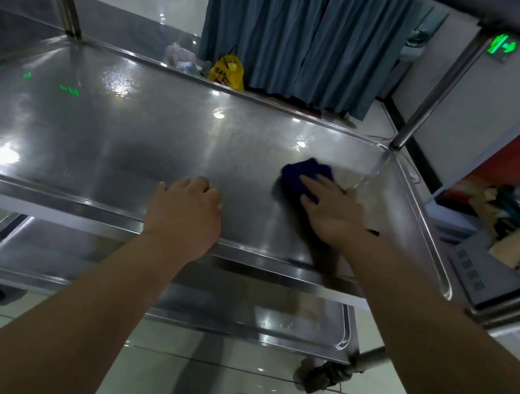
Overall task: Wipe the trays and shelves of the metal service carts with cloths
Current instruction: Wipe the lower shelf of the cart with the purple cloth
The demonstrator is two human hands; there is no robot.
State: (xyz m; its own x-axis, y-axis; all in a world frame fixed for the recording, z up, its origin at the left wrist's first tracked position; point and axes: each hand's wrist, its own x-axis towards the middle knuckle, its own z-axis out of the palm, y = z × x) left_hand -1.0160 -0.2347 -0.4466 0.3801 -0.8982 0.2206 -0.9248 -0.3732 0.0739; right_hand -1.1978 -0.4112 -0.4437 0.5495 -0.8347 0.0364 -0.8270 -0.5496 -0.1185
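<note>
A stainless steel cart's middle shelf (106,139) fills the view, wet and shiny. My right hand (330,209) lies flat on a dark blue cloth (301,175), pressing it onto the shelf's right part near the corner post. My left hand (185,212) rests on the shelf's front rim with fingers curled and nothing in it. Below, the cart's bottom shelf (273,320) shows between my forearms.
Upright posts stand at the far left (66,1) and far right (431,95) corners. A caster wheel (325,375) sits on the tiled floor. Blue curtains (298,36), a yellow bag (227,73) and clutter at the right (507,224) lie beyond.
</note>
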